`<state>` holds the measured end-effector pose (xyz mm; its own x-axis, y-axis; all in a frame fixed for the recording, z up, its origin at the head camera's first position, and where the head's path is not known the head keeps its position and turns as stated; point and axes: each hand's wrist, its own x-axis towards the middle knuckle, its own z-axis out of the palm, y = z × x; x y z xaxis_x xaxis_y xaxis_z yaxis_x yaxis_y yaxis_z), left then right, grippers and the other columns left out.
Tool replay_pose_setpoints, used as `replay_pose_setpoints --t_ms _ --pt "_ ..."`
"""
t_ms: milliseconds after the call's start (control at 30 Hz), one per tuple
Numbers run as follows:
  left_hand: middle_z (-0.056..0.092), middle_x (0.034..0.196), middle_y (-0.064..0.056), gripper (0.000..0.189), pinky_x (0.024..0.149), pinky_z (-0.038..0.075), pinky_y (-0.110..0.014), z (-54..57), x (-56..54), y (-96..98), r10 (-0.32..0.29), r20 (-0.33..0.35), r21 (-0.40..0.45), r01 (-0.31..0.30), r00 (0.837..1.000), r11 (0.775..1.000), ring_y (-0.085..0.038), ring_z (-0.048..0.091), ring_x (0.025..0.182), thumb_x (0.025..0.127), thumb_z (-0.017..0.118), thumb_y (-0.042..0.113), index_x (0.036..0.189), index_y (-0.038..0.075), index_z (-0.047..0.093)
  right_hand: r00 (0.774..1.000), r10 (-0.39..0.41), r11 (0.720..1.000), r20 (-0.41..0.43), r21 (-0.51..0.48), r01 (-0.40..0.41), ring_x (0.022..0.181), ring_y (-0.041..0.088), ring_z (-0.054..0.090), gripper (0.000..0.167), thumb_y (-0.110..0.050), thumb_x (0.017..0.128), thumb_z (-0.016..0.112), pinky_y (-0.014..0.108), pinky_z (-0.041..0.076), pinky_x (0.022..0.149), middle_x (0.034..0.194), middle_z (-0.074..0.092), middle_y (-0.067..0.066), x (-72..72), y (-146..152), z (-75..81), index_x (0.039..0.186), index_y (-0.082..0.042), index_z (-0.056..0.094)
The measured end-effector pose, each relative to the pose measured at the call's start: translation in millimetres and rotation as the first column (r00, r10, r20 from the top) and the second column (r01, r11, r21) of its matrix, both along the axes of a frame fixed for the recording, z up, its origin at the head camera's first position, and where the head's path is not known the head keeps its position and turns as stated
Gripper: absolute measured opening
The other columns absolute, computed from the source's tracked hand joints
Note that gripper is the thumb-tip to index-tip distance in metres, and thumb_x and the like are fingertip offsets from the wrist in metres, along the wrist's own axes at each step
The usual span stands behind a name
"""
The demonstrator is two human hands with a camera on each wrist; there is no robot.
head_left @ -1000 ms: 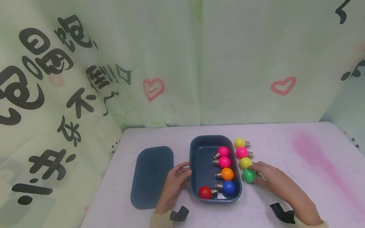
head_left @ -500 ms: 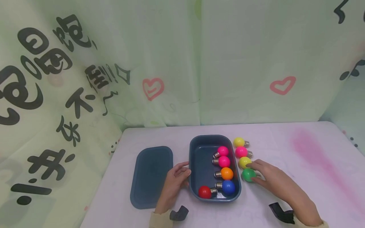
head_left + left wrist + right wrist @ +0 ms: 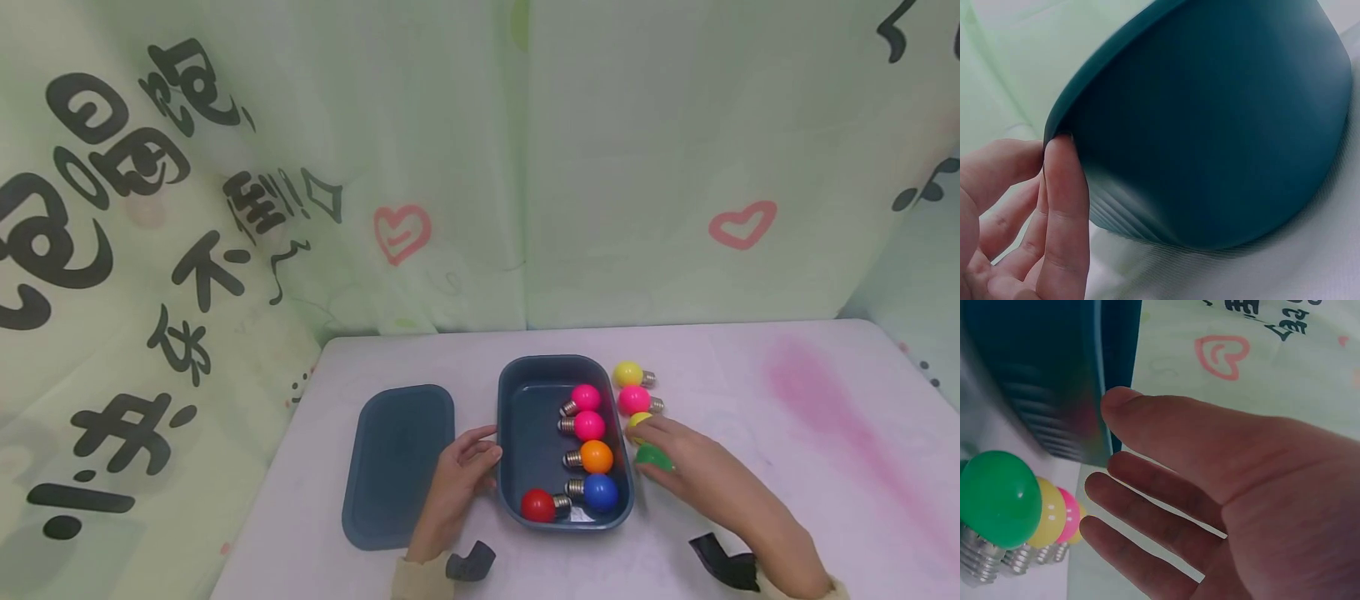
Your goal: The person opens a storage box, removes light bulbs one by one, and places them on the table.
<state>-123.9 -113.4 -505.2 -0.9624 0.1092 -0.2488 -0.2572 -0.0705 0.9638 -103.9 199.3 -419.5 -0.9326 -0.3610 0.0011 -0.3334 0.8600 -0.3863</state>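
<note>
A dark blue plastic box [image 3: 525, 442] on the table holds pink, orange, blue and red light bulbs [image 3: 602, 492]. My left hand [image 3: 467, 471] pinches its left rim between thumb and fingertips, as the left wrist view shows. Along the box's right side lies a column of bulbs: a yellow bulb [image 3: 628, 373], a pink bulb [image 3: 634, 400], another yellow one and a green bulb [image 3: 999, 499]. My right hand [image 3: 701, 458] hovers above the nearer two, partly covering them. Its fingers [image 3: 1160, 512] are spread and nearly straight, holding nothing, with the thumb overlapping the box's rim in the right wrist view.
Left of the box lies a flat dark blue lid [image 3: 401, 467], close to my left forearm. A white cloth [image 3: 750, 375] with a pink smudge covers the table. Pale green printed curtains [image 3: 600, 167] hang behind and at the sides.
My right hand has shifted left and over the green bulb and nearer yellow bulb, now hiding more of them. The left hand and the box stay in place.
</note>
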Motion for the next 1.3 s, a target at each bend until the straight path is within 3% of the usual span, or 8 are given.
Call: replay_pose_setpoints --t_ms 600,800,1133,1300 --pt "0.066 0.11 -0.009 0.046 0.071 0.053 -0.027 2.1 1.4 0.3 -0.001 -0.015 -0.005 0.001 1.0 1.0 -0.014 0.061 0.089 0.09 0.073 0.024 0.133 0.012 0.061 0.994 0.098 0.994 -0.042 -0.038 -0.099 0.103 0.022 0.064 0.041 -0.019 0.079 0.084 0.04 0.057 0.083 0.111 0.066 0.004 2.9 -26.7 8.0 0.116 -0.011 0.07" --pt "0.067 0.111 -0.009 0.046 0.071 0.053 -0.027 1.7 1.3 0.3 0.001 -0.011 -0.009 -0.001 1.0 1.0 -0.015 0.061 0.089 0.091 0.072 0.025 0.134 0.012 0.06 0.994 0.103 0.993 0.018 -0.065 -0.102 0.101 0.018 0.061 0.04 -0.019 0.078 0.084 0.033 0.059 0.078 0.111 0.064 0.003 3.4 -37.4 9.5 0.116 -0.012 0.07" --pt "0.067 0.109 -0.008 0.046 0.071 0.053 -0.028 3.2 1.8 0.5 0.007 -0.012 -0.011 -0.007 1.0 1.0 -0.015 0.062 0.09 0.091 0.072 0.025 0.133 0.012 0.061 0.982 0.187 0.98 -0.02 -0.061 -0.187 0.1 0.018 0.064 0.041 -0.023 0.079 0.084 0.032 0.058 0.08 0.11 0.066 0.001 1.6 -52.8 0.2 0.115 -0.012 0.07" --pt "0.067 0.108 -0.007 0.046 0.072 0.053 -0.028 3.7 1.8 0.6 0.008 -0.008 -0.01 -0.008 1.0 1.0 -0.015 0.062 0.089 0.09 0.073 0.025 0.133 0.012 0.061 0.977 0.212 0.975 0.011 -0.065 -0.211 0.105 0.02 0.064 0.041 -0.025 0.081 0.082 0.035 0.058 0.083 0.112 0.066 0.001 1.8 -60.3 -3.9 0.117 -0.012 0.07"
